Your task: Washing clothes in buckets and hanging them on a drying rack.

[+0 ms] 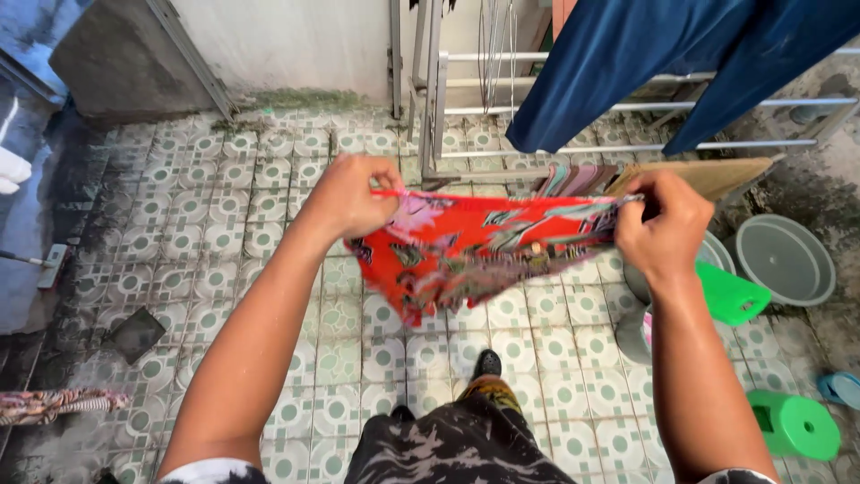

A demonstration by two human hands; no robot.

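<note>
- A red patterned cloth garment (466,246) is stretched flat at chest height, above the tiled floor (269,197).
- One top corner is pinched in the left hand (349,197), the other in the right hand (663,224), each grip closed on fabric, so the cloth is kept spread.
- A metal drying rack (627,148) with a dark blue garment (627,63) is seen just beyond.

- Both arms are bare up to short white sleeves (210,470) edging the shoulders.
- Dark camouflage-patterned trousers (457,444) in black, grey and tan cover the legs.
- A black shoe (487,363) shows below.
</note>
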